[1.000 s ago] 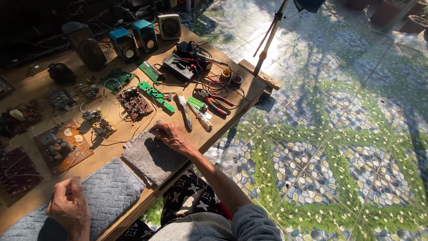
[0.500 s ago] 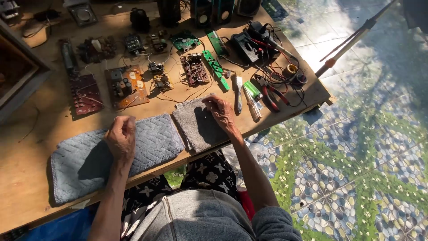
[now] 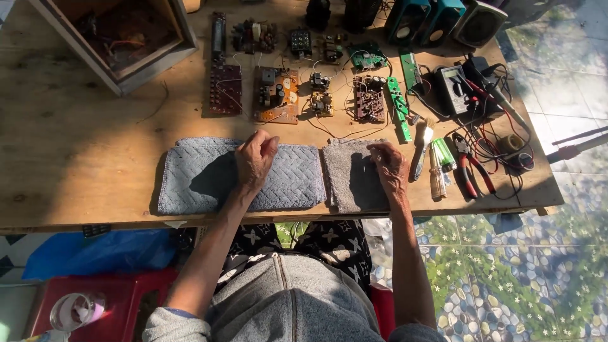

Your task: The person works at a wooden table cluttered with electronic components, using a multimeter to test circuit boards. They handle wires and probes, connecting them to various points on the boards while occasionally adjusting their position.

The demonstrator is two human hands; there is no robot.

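The left hand (image 3: 254, 159) rests palm down on the larger grey-blue towel (image 3: 202, 176), which lies flat at the centre left of the frame along the near edge of the wooden table (image 3: 76, 145). Its fingers are loosely curled against the cloth and grasp nothing. The right hand (image 3: 391, 168) lies on the smaller grey cloth (image 3: 349, 180), just right of the larger towel, the two cloths touching edge to edge. That hand is also slack and flat, fingertips near the cloth's upper right corner, with nothing held.

Above the cloths, across the upper centre of the frame, lie several circuit boards: a dark red board (image 3: 225, 96), an orange-brown board (image 3: 276, 95) with components, a small dark board (image 3: 370, 99), and a long green strip board (image 3: 399, 107). Loose wires run between them.

To the right of the right hand lie a small brush (image 3: 422, 149), a green-handled screwdriver (image 3: 443, 154) and red-handled pliers (image 3: 470, 172), close together. Further toward the upper right sit a multimeter (image 3: 455, 87) with red and black leads, and a small roll of tape (image 3: 512, 143).

An open wooden box (image 3: 120, 38) stands at the upper left. Small speakers (image 3: 430, 18) stand at the top edge, right of centre. A red plastic stool (image 3: 126, 297) shows at the lower left, below the table edge.
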